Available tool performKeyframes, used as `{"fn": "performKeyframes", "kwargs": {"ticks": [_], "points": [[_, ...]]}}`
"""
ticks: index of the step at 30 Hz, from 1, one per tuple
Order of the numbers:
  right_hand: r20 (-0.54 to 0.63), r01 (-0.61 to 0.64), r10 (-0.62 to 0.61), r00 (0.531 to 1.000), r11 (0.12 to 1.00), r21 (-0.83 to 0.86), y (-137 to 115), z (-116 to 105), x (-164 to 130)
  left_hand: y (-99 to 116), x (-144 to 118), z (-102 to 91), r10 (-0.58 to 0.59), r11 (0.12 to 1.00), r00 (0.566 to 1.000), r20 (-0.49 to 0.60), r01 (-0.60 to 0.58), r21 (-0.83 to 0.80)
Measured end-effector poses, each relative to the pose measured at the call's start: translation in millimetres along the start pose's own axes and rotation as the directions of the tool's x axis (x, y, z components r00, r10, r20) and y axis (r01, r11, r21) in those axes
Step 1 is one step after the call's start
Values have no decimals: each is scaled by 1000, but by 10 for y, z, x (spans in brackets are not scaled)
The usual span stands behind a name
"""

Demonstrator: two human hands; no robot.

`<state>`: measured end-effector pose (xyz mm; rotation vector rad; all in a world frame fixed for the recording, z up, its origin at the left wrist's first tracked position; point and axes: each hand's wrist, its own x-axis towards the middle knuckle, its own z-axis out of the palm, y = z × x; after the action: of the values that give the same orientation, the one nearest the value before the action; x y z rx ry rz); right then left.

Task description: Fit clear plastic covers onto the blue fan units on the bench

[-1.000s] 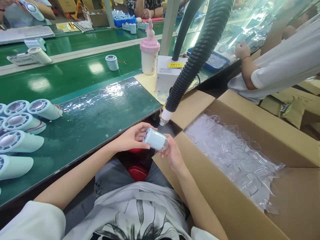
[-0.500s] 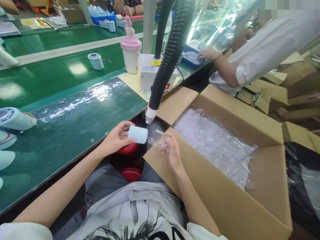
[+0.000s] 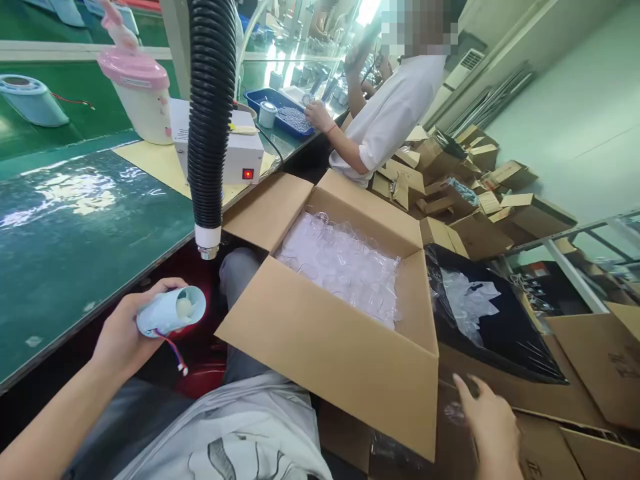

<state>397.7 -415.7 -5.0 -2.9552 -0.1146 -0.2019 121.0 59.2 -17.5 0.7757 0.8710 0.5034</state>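
My left hand [image 3: 116, 337] is wrapped round a light blue cylindrical fan housing [image 3: 157, 317], its open end turned to the right. Inside that end a pale round hub shows, and red and blue wires with a small white connector hang below. Far to the right, my right hand [image 3: 493, 423] has its thumb and fingers apart with nothing held. Just left of its fingertips is a blurred clear plastic piece [image 3: 454, 413], apparently apart from the hand, over brown cardboard. Between my hands stands an open carton [image 3: 325, 353] with many clear plastic cups [image 3: 345, 267] inside.
A black ribbed hose [image 3: 213, 133] hangs above the bench edge. On the green bench are a white box with a red switch [image 3: 245, 157], a pink-lidded cup [image 3: 145, 100] and another blue housing [image 3: 35, 100]. A co-worker [image 3: 390, 113] reaches toward a blue tray [image 3: 295, 120].
My right hand has left the housing, moved far right and let go of the clear plastic cup. My left hand has turned the housing's open end into view. The camera has swung right.
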Motion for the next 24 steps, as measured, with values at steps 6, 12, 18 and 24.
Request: {"fn": "performKeyframes", "kwargs": {"ticks": [6, 12, 18, 24], "points": [[268, 400, -445, 854, 893, 209, -1843, 695, 513, -49, -116, -94, -129, 985, 989, -68, 136, 106], [324, 443, -459, 827, 888, 126, -3060, 1300, 819, -107, -236, -179, -79, 993, 993, -87, 86, 75], [267, 458, -487, 832, 874, 164, -2779, 959, 968, -78, -391, -220, -95, 995, 993, -69, 96, 12], [127, 728, -920, 371, 373, 575, -2849, 623, 50, -170, -389, -243, -98, 978, 993, 64, 84, 188]]}}
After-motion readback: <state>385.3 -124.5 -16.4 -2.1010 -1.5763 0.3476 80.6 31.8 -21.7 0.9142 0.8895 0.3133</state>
